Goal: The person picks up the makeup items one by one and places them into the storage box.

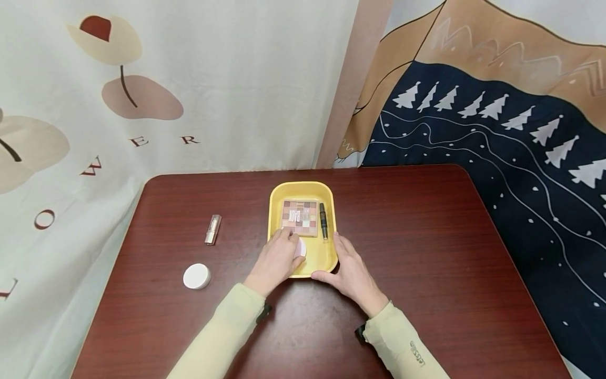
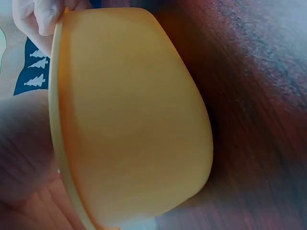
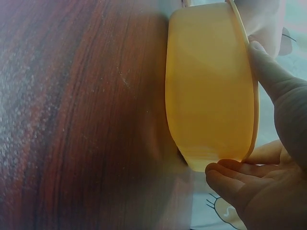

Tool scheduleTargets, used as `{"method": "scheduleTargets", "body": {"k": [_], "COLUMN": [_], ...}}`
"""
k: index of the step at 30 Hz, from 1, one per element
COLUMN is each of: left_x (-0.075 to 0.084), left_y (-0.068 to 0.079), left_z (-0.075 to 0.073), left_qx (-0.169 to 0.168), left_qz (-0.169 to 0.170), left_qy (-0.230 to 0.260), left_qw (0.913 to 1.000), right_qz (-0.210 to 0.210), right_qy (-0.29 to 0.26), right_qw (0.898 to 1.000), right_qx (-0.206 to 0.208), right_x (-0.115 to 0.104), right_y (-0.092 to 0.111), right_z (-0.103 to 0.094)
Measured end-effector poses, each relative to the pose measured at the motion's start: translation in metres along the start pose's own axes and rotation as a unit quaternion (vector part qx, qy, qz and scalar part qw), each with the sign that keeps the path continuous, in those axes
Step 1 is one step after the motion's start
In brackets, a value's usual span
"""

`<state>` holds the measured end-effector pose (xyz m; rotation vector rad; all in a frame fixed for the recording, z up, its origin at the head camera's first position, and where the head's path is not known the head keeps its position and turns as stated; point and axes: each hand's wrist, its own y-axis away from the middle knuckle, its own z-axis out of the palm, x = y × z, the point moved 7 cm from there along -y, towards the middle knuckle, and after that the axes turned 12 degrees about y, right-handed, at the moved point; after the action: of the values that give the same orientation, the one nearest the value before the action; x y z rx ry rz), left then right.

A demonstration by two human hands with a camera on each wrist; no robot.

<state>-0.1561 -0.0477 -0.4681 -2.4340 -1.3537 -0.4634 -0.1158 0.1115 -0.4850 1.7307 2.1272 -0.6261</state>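
A yellow tray (image 1: 314, 263) rests on the table, with an eyeshadow palette (image 1: 300, 218) and a slim black cosmetic pen (image 1: 323, 221) lying inside. My left hand (image 1: 276, 258) reaches over the tray's near left side and grips a round, pale-pink and white container (image 1: 300, 248), mostly hidden beneath the fingers. At the near right corner, my right hand (image 1: 352, 273) holds the tray, its thumb at the near rim and fingers along the right side. The right wrist view shows that thumb on the rim (image 3: 255, 100) and the fingertips touching the wall.
Left of the tray lie a shiny lipstick tube (image 1: 213, 230) and a round white-lidded jar (image 1: 196, 276). They sit on a dark red-brown wooden table (image 1: 416, 237). Printed curtains (image 1: 236, 79) hang behind the table's far edge and along its right side.
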Motion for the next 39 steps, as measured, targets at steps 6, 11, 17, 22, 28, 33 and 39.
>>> {"method": "scheduleTargets", "body": {"k": [6, 11, 17, 22, 28, 33, 39], "left_x": [0.003, 0.003, 0.002, 0.002, 0.002, -0.001, -0.007], "left_y": [0.007, 0.015, 0.023, 0.028, 0.036, 0.043, 0.053], "left_z": [-0.007, -0.010, -0.012, -0.017, -0.023, -0.027, -0.031], "left_qx": [0.032, 0.043, 0.056, 0.074, 0.087, 0.097, 0.114], "left_qz": [0.046, 0.062, 0.065, 0.072, 0.080, 0.084, 0.084], "left_qy": [0.031, 0.043, 0.045, 0.053, 0.056, 0.059, 0.062], "left_qw": [0.9980, 0.9962, 0.9953, 0.9932, 0.9915, 0.9899, 0.9880], "right_qz": [-0.003, -0.001, 0.001, -0.002, 0.000, 0.004, 0.003], "right_qy": [0.001, 0.000, -0.002, -0.004, -0.008, -0.005, -0.005], "right_qw": [1.000, 1.000, 1.000, 1.000, 1.000, 1.000, 1.000], "right_qx": [0.003, 0.003, 0.002, 0.001, -0.002, -0.007, -0.003], "right_x": [0.000, 0.000, 0.001, 0.001, 0.000, 0.000, 0.001], "right_y": [0.000, 0.000, -0.001, -0.001, -0.001, -0.001, -0.001], "right_z": [-0.001, 0.000, -0.001, -0.001, -0.002, -0.002, -0.001]}}
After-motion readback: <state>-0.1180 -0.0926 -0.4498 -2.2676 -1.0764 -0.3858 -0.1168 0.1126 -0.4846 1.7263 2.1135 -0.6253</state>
